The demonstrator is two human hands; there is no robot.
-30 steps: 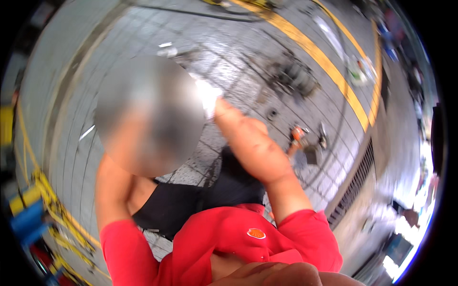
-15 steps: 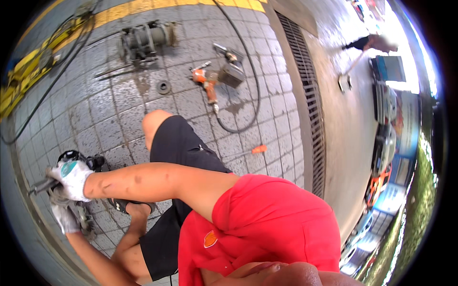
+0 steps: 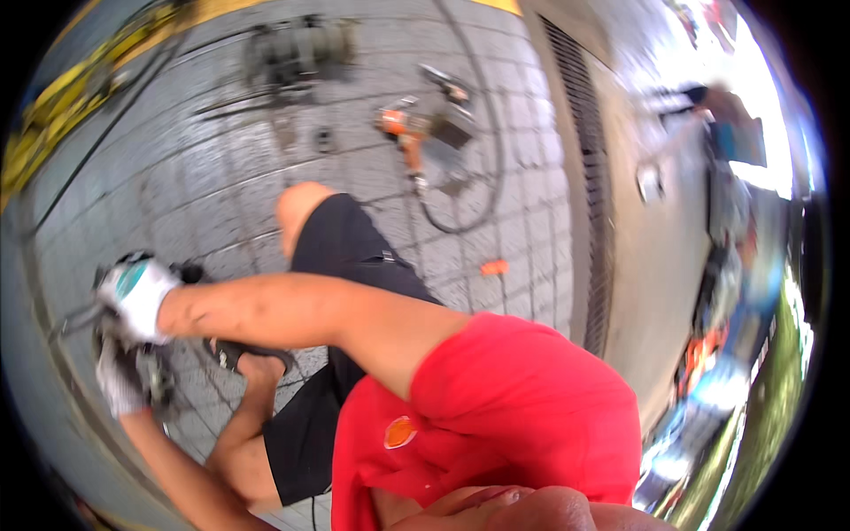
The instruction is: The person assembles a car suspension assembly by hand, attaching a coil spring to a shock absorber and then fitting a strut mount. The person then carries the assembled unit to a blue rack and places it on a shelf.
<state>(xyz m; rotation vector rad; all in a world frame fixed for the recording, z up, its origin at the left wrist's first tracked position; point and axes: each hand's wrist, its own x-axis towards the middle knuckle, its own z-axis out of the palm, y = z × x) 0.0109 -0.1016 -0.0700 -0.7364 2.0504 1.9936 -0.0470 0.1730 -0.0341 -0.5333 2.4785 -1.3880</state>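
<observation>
Compared with half a second ago: view has tilted slightly, the paved floor (image 3: 221, 190) fills more of the upper frame, and both gloved hands sit in nearly the same spot at the left edge. A second ago the arms were raised in front of the camera; now they are down at ground level. Judgement: the person has settled into a crouch over the work and the hands are engaged with it rather than in transit.

Right hand (image 3: 137, 296), white glove with a teal patch, left-middle of frame, fingers curled down over a dark machine (image 3: 155, 367) on the pavers. Looks closed on a dark knob or handle, but blur hides the actual contact.

Left hand (image 3: 117, 376), grey-white glove, just below the right one, pressed against the same dark machine. Cannot tell whether its fingers are wrapped round something or only resting on it.

A thin metal bar or cable (image 3: 75, 319) runs out to the left from under the right hand.

Elsewhere on the floor:
- orange power drill (image 3: 403, 133) upper centre, beside a dark box-shaped unit (image 3: 452, 133), with a black hose (image 3: 478, 208) looping below them
- grey motor-like machine (image 3: 297, 49) top centre
- small orange piece (image 3: 494, 266) mid frame
- long drain grate (image 3: 589, 195) running down the right

Containers: none identifiable; nothing in view is visibly holding contents. Far right is too blurred to read.
</observation>
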